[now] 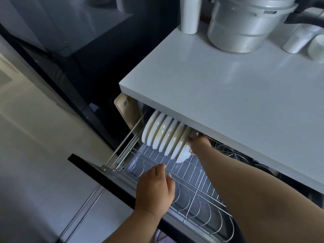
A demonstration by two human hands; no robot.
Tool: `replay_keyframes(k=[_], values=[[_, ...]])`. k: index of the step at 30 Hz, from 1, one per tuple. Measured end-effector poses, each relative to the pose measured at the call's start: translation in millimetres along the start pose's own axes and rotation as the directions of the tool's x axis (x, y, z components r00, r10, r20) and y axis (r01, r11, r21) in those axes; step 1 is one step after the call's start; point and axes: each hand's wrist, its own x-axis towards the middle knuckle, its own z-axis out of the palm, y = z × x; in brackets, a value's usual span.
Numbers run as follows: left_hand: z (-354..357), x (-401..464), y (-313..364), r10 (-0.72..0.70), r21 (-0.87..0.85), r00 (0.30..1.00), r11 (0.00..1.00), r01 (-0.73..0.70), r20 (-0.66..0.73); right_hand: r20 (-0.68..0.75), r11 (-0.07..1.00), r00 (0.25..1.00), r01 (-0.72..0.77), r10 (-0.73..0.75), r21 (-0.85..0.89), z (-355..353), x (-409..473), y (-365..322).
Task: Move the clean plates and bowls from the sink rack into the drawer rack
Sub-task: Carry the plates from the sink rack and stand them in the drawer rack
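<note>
We see the drawer rack (pixel 177 174) pulled out from under the white worktop (pixel 228 95). A row of white plates (pixel 163 135) stands on edge in the wire slots at its far left end, partly tucked under the worktop edge. Our right hand (pixel 199 142) reaches in and holds the nearest dish (pixel 183 154) of that row, fingers curled round its rim. Our left hand (pixel 155 188) rests on the front wires of the rack, fingers bent over a rail, holding no dish. A board (pixel 127 109) leans at the drawer's left side. On the worktop stand a metal pot (pixel 245 27) and a white cup (pixel 190 14)
</note>
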Motion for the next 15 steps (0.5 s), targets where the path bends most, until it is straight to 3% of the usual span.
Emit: replay_keyframes(k=[2,5,7,8,10,13,15], values=[[0.4,0.1,-0.4,0.004,0.004,1.000,1.000,-0.004,-0.002,-0.066,0.989,0.997,-0.037,0.028,-0.140,2.0,1.3,1.3],[0.6,0.3,-0.3,0.005,0.002,1.000,1.000,-0.005,0.018,-0.093,0.977,0.996,-0.012,-0.007,-0.212,-1.0,-3.3,3.5],[0.4,0.7,-0.5,0.003,0.001,1.000,1.000,-0.003,0.031,-0.107,0.997,0.994,-0.012,0.004,-0.075,-0.8,-12.3,6.3],[0.1,1.0,-0.4,0.002,0.004,0.999,1.000,-0.002,0.038,-0.069,0.988,0.992,-0.098,0.107,0.120,-0.8,-13.1,7.2],[-0.7,1.1,0.1,-0.002,0.011,0.999,1.000,0.001,0.053,-0.027,0.923,0.988,-0.131,0.151,0.362,-3.0,-12.8,10.1],[-2.8,1.9,1.8,-0.015,0.015,0.996,1.000,0.014,0.093,0.016,0.969,0.998,-0.070,0.068,0.236,-1.8,-25.7,18.8],[-2.9,2.2,1.8,-0.014,0.031,0.994,0.999,0.011,0.111,0.051,0.964,0.998,-0.059,0.047,0.258,0.9,-32.5,29.2]])
